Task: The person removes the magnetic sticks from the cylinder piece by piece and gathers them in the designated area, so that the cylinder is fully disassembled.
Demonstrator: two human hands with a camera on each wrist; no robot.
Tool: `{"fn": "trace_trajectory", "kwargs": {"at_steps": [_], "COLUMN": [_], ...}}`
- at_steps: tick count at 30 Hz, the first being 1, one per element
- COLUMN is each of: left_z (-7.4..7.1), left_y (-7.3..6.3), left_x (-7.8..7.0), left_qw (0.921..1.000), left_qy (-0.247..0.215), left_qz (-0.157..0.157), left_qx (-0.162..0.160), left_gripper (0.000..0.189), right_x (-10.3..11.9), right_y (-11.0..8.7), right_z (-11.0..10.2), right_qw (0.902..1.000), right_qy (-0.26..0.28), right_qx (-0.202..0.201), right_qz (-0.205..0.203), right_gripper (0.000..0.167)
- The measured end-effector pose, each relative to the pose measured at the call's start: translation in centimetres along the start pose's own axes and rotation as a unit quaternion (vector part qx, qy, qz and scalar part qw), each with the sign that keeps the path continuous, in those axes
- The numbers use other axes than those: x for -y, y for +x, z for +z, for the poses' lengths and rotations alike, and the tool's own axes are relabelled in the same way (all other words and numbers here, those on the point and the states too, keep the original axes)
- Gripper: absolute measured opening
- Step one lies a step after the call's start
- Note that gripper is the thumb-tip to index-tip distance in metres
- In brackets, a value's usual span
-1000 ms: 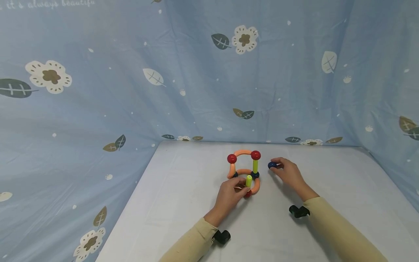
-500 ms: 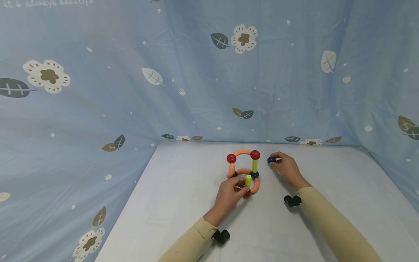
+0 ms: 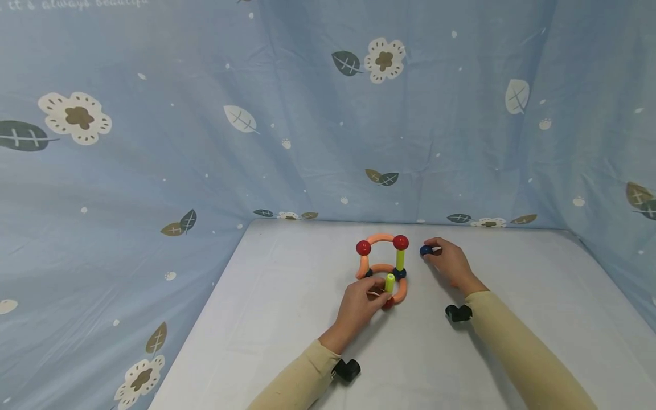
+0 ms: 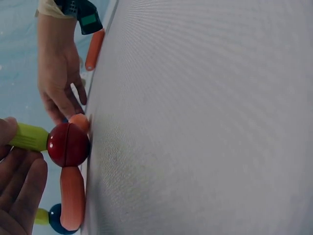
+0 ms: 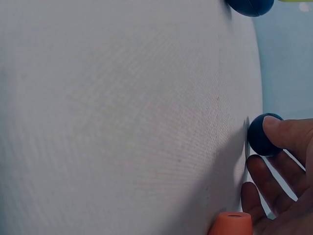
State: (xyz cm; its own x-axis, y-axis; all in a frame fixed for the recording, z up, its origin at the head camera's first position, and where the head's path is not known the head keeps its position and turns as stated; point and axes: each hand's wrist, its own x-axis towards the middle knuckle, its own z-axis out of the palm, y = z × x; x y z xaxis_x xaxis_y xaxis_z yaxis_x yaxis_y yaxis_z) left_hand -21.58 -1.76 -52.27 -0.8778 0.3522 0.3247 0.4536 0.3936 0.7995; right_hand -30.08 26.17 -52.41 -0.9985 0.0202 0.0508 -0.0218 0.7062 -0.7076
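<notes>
My left hand (image 3: pixel 357 307) pinches a short yellow-green rod (image 3: pixel 390 283) that stands upright on a red ball (image 4: pixel 68 145). This ball belongs to a frame of magnetic rods and balls. Curved orange rods (image 3: pixel 381 267) make its base, and two red balls (image 3: pixel 401 242) top its far side, joined by an orange arc (image 3: pixel 380 237). To the right of the frame, my right hand (image 3: pixel 451 266) holds a loose dark blue ball (image 5: pixel 264 134) between thumb and fingers, at the table surface. My left fingers partly hide the frame's near left side.
An orange rod (image 5: pixel 231 224) lies close to my right palm, mostly hidden in the head view. The white table (image 3: pixel 287 250) ends at a blue patterned curtain (image 3: pixel 307 114) at the back and left. A black wrist camera (image 3: pixel 347 370) sits at my left cuff.
My right hand has moved a little farther from me with the blue ball, then stayed nearly still. The left hand and the frame have kept their place.
</notes>
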Motion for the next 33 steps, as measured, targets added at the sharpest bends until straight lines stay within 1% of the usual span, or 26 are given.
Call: {"fn": "trace_trajectory", "kwargs": {"at_steps": [13, 21, 33], "left_z": [0.02, -0.02, -0.07], "left_y": [0.05, 0.04, -0.02], "left_x": [0.04, 0.06, -0.04], "left_qw": [1.0, 1.0, 1.0], "left_qy": [-0.001, 0.001, 0.006], "left_qz": [0.005, 0.005, 0.0], "left_qx": [0.002, 0.001, 0.001], "left_gripper": [0.021, 0.021, 0.019], "right_x": [-0.18, 0.0, 0.13], "right_y": [-0.03, -0.22, -0.38], "right_z": [-0.16, -0.16, -0.33], "right_qw": [1.0, 0.9996, 0.9989], "right_qy": [0.002, 0.002, 0.003], "right_qx": [0.007, 0.016, 0.026], "right_qz": [0.002, 0.024, 0.039], "right_gripper": [0.046, 0.052, 0.056]}}
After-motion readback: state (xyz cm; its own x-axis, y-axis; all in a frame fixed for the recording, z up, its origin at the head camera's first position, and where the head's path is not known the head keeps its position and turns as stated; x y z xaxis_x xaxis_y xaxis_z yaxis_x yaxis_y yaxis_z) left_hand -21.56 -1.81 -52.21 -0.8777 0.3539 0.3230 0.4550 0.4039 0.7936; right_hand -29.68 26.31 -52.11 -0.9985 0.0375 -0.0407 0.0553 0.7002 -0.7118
